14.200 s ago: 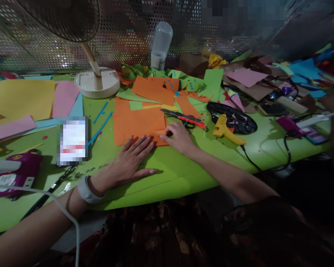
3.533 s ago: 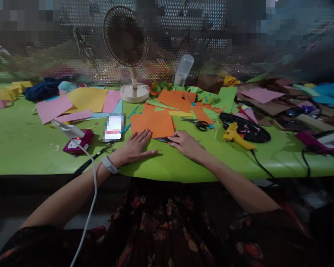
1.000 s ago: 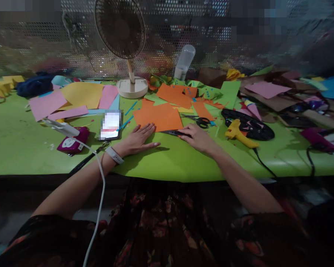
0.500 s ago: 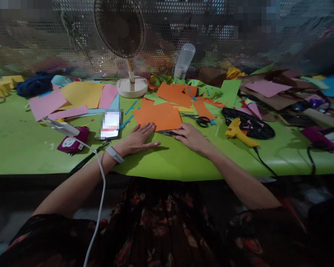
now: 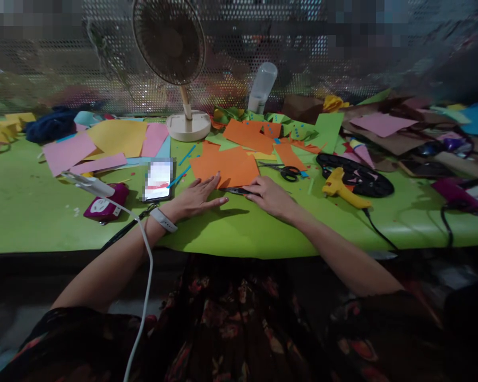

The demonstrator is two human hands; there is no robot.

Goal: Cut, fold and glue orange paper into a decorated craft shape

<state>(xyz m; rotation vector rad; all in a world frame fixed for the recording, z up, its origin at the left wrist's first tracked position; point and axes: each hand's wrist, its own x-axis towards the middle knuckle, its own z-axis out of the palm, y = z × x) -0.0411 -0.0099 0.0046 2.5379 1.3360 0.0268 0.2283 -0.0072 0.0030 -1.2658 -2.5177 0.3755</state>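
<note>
A sheet of orange paper (image 5: 231, 165) lies on the green table in front of me. Flat on its lower left corner rests my left hand (image 5: 197, 197), fingers spread and thumb pointing right. My right hand (image 5: 269, 195) is closed around a slim dark utility knife (image 5: 236, 190). The knife lies low along the sheet's near edge with its front end toward my left hand; its rear part is hidden by my fingers. Black-handled scissors (image 5: 290, 173) sit just beyond my right hand.
A lit phone (image 5: 158, 180) and a purple box with a charger plug (image 5: 105, 204) are at left. A yellow glue gun (image 5: 344, 188) leans on a black palette (image 5: 376, 183) at right. Behind stand a fan (image 5: 187, 124), a clear bottle (image 5: 263, 85) and coloured paper scraps.
My left fingers have lifted slightly and spread a little more at the paper's edge. My right hand has shifted slightly left with the utility knife.
</note>
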